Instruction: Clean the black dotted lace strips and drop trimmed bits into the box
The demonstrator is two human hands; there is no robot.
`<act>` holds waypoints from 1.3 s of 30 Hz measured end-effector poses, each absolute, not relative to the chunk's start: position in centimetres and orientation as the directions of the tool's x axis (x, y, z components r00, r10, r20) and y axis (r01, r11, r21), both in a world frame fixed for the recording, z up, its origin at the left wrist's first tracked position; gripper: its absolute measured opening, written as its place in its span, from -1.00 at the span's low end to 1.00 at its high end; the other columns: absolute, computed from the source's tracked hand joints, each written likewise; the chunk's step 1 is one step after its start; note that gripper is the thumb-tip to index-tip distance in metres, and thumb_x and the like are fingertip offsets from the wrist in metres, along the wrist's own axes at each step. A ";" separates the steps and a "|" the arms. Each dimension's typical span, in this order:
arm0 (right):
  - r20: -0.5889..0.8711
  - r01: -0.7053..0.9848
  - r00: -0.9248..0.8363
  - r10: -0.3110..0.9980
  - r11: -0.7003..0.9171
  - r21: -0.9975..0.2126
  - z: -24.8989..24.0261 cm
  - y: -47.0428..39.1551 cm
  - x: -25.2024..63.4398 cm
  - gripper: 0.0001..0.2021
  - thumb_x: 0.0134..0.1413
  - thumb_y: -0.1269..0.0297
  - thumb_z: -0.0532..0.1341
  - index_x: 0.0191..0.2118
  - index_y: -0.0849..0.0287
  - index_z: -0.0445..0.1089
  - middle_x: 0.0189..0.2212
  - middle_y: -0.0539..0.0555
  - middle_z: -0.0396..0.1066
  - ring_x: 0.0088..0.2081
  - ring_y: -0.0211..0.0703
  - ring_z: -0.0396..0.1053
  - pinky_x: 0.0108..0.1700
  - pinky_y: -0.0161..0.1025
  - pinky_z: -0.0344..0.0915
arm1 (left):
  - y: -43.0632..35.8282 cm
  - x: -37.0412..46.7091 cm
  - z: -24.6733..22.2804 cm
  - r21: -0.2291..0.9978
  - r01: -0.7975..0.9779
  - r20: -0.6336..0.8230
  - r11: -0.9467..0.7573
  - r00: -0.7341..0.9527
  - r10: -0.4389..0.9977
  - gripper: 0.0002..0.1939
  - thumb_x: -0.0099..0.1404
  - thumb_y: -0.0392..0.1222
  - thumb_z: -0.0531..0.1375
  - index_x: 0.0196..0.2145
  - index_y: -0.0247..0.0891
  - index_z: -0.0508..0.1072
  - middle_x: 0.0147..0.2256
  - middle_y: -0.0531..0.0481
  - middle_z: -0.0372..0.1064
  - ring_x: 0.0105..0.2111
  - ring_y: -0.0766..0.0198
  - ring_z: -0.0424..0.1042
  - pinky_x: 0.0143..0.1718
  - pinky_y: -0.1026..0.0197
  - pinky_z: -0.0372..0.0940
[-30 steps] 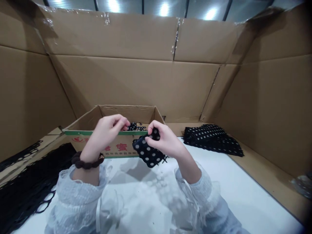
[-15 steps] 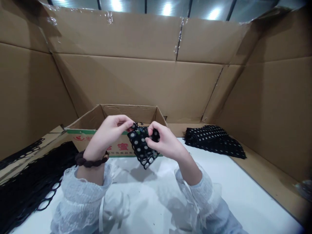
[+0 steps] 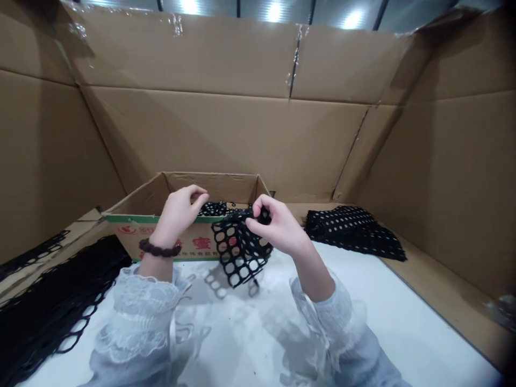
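Because right hand pinches it, black netting: hangs toward 6 o'clock.
Left hand: fingers slightly parted, empty, 10 o'clock.

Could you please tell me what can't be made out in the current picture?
All in the head view:
- Box floor: mostly hidden by its front wall.
- Box lettering: partly covered by the held black mesh; small characters too blurred.
- Exact grip on that mesh: hidden by the right hand's fingers.
- Dark pile: cut off by the left edge.
- Shiny item, far right: blurred.
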State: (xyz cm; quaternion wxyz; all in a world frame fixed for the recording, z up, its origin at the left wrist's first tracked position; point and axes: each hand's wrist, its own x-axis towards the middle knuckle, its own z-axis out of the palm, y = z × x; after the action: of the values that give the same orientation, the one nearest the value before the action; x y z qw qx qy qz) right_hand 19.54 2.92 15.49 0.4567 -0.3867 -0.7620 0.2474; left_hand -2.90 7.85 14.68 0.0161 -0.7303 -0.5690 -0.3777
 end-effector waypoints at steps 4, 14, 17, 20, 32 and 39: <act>0.496 0.314 -0.269 0.826 0.562 -0.766 15.2 3.4 19.4 -0.85 -0.15 0.34 0.16 -0.48 0.16 0.12 -0.54 -0.10 0.13 -0.50 -0.35 0.05 -0.43 -0.34 0.02 | 3.5 -0.6 17.0 0.433 0.655 0.530 -0.620 0.371 0.762 -0.68 0.14 0.03 0.14 -0.21 -0.20 0.40 -0.22 0.01 0.44 -0.23 0.24 0.40 -0.19 0.26 0.26; 0.405 0.122 -0.258 0.877 0.445 -0.887 14.9 3.8 19.1 -0.81 -0.16 0.31 0.18 -0.48 0.15 0.09 -0.55 -0.12 0.10 -0.51 -0.36 0.05 -0.46 -0.35 0.01 | 2.4 -0.3 17.0 0.339 0.699 0.512 -0.630 0.424 0.747 -0.72 0.12 -0.06 0.16 -0.22 -0.21 0.38 -0.23 0.00 0.42 -0.24 0.21 0.38 -0.20 0.23 0.27; 0.394 0.102 -0.234 0.889 0.425 -0.899 14.9 3.7 19.0 -0.81 -0.17 0.32 0.18 -0.49 0.16 0.08 -0.56 -0.12 0.08 -0.51 -0.36 0.03 -0.46 -0.35 -0.01 | 2.5 -0.2 17.0 0.331 0.693 0.520 -0.641 0.433 0.736 -0.76 0.19 -0.07 0.10 -0.22 -0.19 0.42 -0.24 0.02 0.44 -0.25 0.24 0.40 -0.22 0.27 0.26; 0.413 0.127 -0.239 0.879 0.450 -0.884 15.0 3.6 19.0 -0.81 -0.17 0.33 0.18 -0.49 0.16 0.08 -0.56 -0.12 0.07 -0.51 -0.36 0.03 -0.45 -0.35 -0.01 | 2.1 -0.1 17.3 0.346 0.697 0.541 -0.628 0.399 0.740 -0.74 0.24 -0.07 0.03 -0.29 -0.18 0.47 -0.30 0.04 0.47 -0.29 0.24 0.41 -0.26 0.27 0.25; 0.482 0.258 -0.326 0.813 0.567 -0.782 15.0 3.3 19.3 -0.84 -0.13 0.37 0.16 -0.46 0.16 0.10 -0.54 -0.10 0.09 -0.52 -0.36 0.00 -0.45 -0.34 0.01 | 6.4 -2.5 15.3 0.675 0.619 0.708 -0.403 -0.388 0.590 -0.67 0.27 -0.08 -0.06 -0.24 -0.33 0.38 -0.46 0.00 0.39 -0.49 0.35 0.35 -0.45 0.30 0.26; 0.442 0.165 -0.380 0.813 0.530 -0.832 15.6 3.1 19.7 -0.79 -0.09 0.31 0.20 -0.26 0.19 0.29 -0.29 0.03 0.32 -0.34 -0.29 0.25 -0.29 -0.29 0.18 | 9.4 -4.1 13.7 0.389 0.889 0.610 -0.242 -0.052 0.791 -0.59 0.13 -0.13 0.12 -0.08 -0.35 0.41 -0.18 -0.21 0.43 -0.24 0.08 0.42 -0.15 0.10 0.26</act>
State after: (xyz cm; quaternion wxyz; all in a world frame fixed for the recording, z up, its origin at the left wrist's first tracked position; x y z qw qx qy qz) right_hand 19.73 3.08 15.62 0.4514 -0.3263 -0.7490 0.3588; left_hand -4.14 9.39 13.72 0.0633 -0.6856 -0.6125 -0.3883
